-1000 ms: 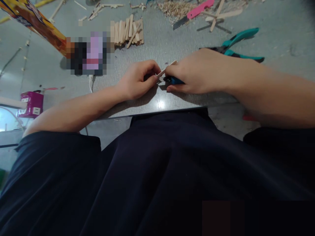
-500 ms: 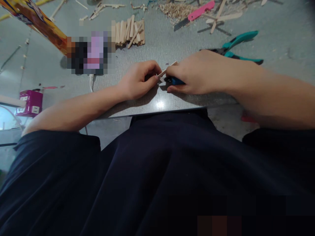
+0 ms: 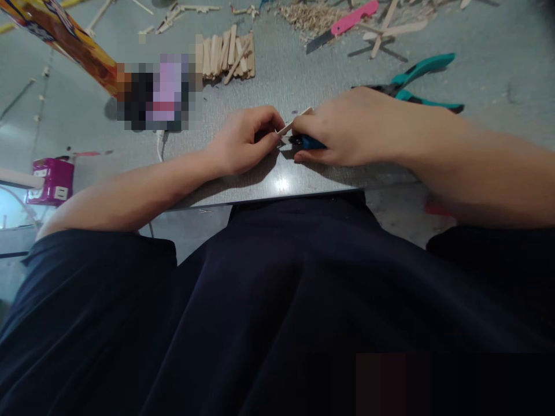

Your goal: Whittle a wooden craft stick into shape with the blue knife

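My left hand [image 3: 243, 141] pinches one end of a pale wooden craft stick [image 3: 287, 126], its fingers closed just above the tabletop. The stick slants up and to the right, and its far end sticks out behind my right thumb. My right hand [image 3: 353, 127] is wrapped round a blue-handled craft knife [image 3: 311, 142], most of whose handle is hidden in the palm. The knife's blade points left at the stick's near end, close to my left fingertips; whether it touches the wood I cannot tell.
Teal-handled pliers [image 3: 427, 66] lie beyond my right hand. Farther back are a pink-handled saw [image 3: 355, 17], wood shavings [image 3: 307, 17] and crossed sticks [image 3: 384, 32]. A pile of craft sticks [image 3: 228, 55] lies mid-table. An orange-yellow packet [image 3: 73, 46] and a purple box [image 3: 52, 182] are left.
Both hands, the stick and the knife keep nearly the same position. The whole view has shifted very slightly.
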Tool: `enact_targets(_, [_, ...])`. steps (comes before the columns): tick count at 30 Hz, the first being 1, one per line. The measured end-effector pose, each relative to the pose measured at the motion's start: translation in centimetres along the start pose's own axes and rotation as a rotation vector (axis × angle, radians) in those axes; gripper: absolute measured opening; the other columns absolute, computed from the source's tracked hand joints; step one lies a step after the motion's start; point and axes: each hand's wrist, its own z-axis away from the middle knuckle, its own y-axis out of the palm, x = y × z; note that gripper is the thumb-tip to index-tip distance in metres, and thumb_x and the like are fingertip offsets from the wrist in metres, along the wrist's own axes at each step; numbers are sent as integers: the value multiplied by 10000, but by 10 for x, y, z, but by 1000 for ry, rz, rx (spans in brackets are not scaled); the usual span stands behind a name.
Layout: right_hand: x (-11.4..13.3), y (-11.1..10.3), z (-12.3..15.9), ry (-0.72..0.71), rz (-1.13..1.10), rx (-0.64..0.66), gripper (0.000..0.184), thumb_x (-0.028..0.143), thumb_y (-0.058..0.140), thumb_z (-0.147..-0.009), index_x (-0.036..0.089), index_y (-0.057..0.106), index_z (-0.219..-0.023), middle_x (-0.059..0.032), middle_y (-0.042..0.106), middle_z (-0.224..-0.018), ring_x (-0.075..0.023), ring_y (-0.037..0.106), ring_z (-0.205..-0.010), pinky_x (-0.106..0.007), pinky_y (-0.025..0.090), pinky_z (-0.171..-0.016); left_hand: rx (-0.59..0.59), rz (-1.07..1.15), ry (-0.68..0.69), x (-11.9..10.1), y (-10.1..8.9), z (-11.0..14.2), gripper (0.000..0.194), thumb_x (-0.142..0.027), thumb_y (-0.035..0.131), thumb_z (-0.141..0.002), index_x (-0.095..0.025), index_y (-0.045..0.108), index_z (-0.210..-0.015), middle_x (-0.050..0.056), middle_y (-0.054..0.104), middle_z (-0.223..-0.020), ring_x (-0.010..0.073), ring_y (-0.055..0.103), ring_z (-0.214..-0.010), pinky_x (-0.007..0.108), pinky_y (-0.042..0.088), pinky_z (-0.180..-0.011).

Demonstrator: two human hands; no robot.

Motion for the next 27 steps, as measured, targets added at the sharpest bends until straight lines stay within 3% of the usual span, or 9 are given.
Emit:
enact_targets(9, [-1, 1, 2, 2, -47, -27, 566, 699, 552, -1239, 350, 790, -1615, -154, 925, -1288, -419, 813, -1023, -565, 588, -829, -20, -2, 2, 4, 3, -3, 130, -461, 731, -1090, -339, 759, -1055, 56, 776, -869, 308, 699, -802, 504, 565, -817])
enact_targets(13, [3, -3, 4, 10, -34, -1, 571, 674, 531, -1252, 305, 774, -1615, -193, 905, -1370, -414, 816, -1010, -569, 582, -839, -30, 3, 33, 1, 3, -4, 144, -464, 774, -999, -325, 764, -1035, 68, 793, -872, 295, 690, -799, 490, 514, -791])
enact_targets(17, [2, -3, 4, 9, -35, -10, 585, 700, 588, -1248, 263, 767, -1594, -184, 886, -1272, -366, 780, -936, -512, 565, -827, -30, 19, 20, 1, 3, -4, 111, -444, 767, -992, -335, 759, -1009, 58, 782, -879, 300, 691, -790, 500, 524, -797])
enact_targets(22, [-6, 7, 3, -25, -103, -69, 526, 692, 615, -1240, 310, 810, -1544, -162, 907, -1227, -360, 767, -931, -511, 562, -819, -23, 34, -30, 4, 2, -5, 73, -400, 736, -1025, -348, 786, -1025, 50, 797, -871, 312, 709, -800, 497, 565, -781])
enact_targets(27, [-7, 10, 2, -37, -131, -89, 544, 735, 600, -1227, 370, 819, -1566, -133, 912, -1162, -380, 774, -927, -531, 564, -794, -25, 3, 2, 1, 1, -4, 113, -455, 738, -1032, -347, 769, -1018, 62, 805, -890, 311, 698, -822, 498, 552, -807])
